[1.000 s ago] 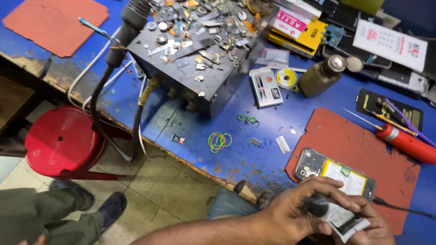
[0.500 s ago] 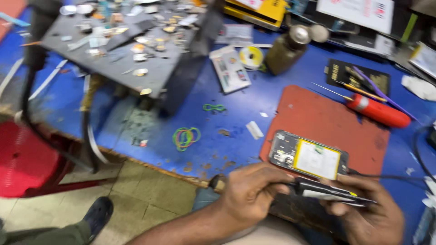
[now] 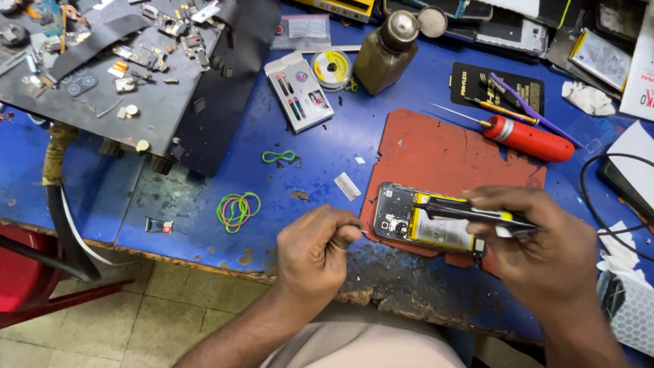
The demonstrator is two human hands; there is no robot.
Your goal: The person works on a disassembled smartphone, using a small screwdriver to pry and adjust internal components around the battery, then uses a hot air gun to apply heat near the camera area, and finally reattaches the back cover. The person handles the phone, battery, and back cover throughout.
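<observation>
With the opened phone [image 3: 426, 221] lying on the red mat [image 3: 436, 153] near the surface's front edge, the right hand [image 3: 545, 249] grasping the black-and-yellow tool [image 3: 470, 212] should probably stay low and steady while the left hand [image 3: 317, 252] pinches something tiny.

Single head-worn view, looking steeply down, close over blue workbench [image 3: 381, 136] edge

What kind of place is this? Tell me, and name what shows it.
Most likely a phone repair bench: an opened phone lies on a red mat, a red screwdriver sits beside it, and small parts cover a dark tray.
</observation>
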